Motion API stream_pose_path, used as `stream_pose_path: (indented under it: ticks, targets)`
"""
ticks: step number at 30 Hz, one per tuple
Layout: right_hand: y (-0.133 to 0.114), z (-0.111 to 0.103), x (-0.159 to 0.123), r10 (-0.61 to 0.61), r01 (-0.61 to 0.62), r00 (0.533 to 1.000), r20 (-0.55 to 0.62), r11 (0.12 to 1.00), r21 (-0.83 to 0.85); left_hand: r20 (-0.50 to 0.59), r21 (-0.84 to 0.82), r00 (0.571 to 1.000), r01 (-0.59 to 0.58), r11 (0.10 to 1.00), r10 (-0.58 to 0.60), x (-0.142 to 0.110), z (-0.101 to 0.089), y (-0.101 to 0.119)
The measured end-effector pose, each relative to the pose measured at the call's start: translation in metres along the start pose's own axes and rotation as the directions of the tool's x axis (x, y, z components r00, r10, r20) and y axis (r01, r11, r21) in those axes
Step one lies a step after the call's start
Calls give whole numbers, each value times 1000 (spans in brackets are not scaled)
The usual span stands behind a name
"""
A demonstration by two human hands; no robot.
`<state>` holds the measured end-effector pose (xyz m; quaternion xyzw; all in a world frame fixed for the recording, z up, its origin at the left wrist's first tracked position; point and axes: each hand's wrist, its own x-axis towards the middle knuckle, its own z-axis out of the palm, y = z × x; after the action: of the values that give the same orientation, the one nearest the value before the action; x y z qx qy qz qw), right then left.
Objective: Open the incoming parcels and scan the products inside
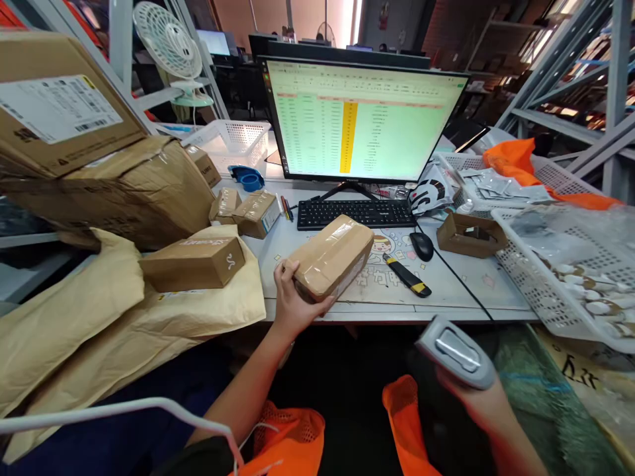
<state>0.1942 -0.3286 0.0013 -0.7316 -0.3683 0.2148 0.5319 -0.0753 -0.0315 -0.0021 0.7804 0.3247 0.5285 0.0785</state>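
Note:
My left hand [295, 301] grips the near end of a taped cardboard box [333, 254], thumb and fingers wrapped round its corner. The box is tilted above the front of the desk, before the keyboard [354, 213]. Low on the right, my right hand [476, 390] is closed around a grey and black barcode scanner [459, 354], held off the desk's front edge and slightly blurred. Between the two hands, on the desk mat, lies a black and yellow utility knife [407, 275]. A black mouse [421, 246] sits just beyond the knife.
A monitor [362, 125] showing a spreadsheet stands behind the keyboard. Padded envelopes [213, 317] and a brown box [193, 263] are stacked left, near large cartons [64, 106]. At right are an open small box [471, 235] and white plastic baskets [555, 297]. A white cable [124, 406] crosses lower left.

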Motion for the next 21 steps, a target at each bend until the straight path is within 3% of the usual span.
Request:
stream_pose_path:
  ticks: [4, 7, 10, 16, 21]
  targets:
    - [-11, 31, -8, -54, 61, 975, 215, 998, -30, -9, -4, 1000, -6, 1000, 6, -1, 2, -3]
    - [-11, 48, -9, -95, 104, 956, 276, 994, -18, 7, -21, 1000, 5, 1000, -5, -1, 2, -4]
    - [-8, 51, -9, -102, 108, 947, 305, 994, -2, 35, -28, 999, 36, 999, -35, -1, 1, -3]
    - [-2, 39, -17, -42, 50, 972, 232, 998, -31, 33, -24, 997, 68, 997, -67, -2, 0, -1]
    - [2, 7, 11, 123, -126, 992, -37, 989, -73, 21, -28, 998, 61, 998, -60, -1, -1, 1]
